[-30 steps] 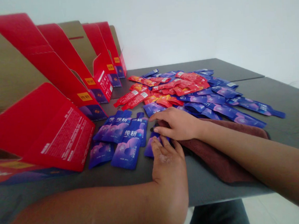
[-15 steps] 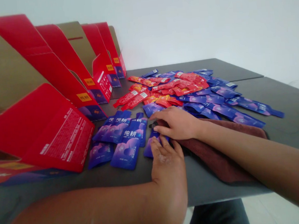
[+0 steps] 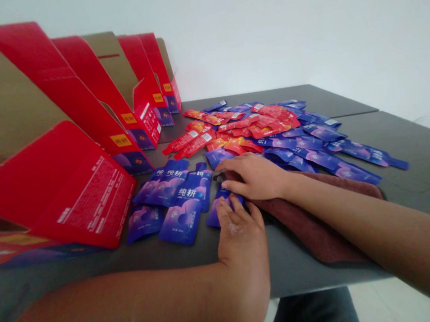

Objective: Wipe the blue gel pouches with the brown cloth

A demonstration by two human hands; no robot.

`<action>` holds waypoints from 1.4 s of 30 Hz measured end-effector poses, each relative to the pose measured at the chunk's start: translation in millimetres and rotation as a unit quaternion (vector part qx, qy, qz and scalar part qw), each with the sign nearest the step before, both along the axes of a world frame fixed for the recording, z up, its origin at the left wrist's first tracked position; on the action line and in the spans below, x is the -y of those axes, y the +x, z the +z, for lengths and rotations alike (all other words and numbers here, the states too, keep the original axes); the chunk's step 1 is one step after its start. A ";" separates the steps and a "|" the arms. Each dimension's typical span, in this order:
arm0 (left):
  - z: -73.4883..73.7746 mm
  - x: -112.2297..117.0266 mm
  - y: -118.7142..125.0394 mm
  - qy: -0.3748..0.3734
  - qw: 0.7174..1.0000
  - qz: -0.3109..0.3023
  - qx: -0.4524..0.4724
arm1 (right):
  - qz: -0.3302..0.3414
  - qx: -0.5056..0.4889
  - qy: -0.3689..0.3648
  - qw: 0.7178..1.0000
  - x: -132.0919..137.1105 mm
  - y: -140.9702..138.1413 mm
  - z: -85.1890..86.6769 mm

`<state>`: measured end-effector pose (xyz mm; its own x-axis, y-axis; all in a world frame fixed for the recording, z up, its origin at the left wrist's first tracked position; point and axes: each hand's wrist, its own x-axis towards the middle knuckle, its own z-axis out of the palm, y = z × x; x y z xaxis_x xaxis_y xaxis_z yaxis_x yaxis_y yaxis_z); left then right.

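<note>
Near the table's middle, a blue-purple pouch [image 3: 213,214] lies flat, partly covered by my hands. My left hand [image 3: 240,223] rests on it with the fingers stretched out over its surface. At the pouch's upper end is my right hand [image 3: 255,176], palm down, its thumb touching the pouch and a gap between thumb and forefinger. A small dark object [image 3: 219,178] shows in that gap; its kind is unclear. Just left, several matching pouches [image 3: 181,210] overlap in a loose group.
Red cardboard boxes [image 3: 91,190] with raised flaps stand in a row at left. Behind my hands spreads a heap of red pouches [image 3: 239,122] and blue pouches [image 3: 322,131]. A brown cloth [image 3: 317,227] lies under my right forearm, on the dark table [image 3: 163,257].
</note>
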<state>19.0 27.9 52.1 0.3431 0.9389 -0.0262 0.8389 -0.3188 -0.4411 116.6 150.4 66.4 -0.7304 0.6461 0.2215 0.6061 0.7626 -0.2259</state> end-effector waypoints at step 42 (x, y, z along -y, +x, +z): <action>-0.5 -0.2 0.4 0.007 0.999 0.013 0.030 | 0.044 -0.016 -0.021 0.999 8.3 -4.0 3.8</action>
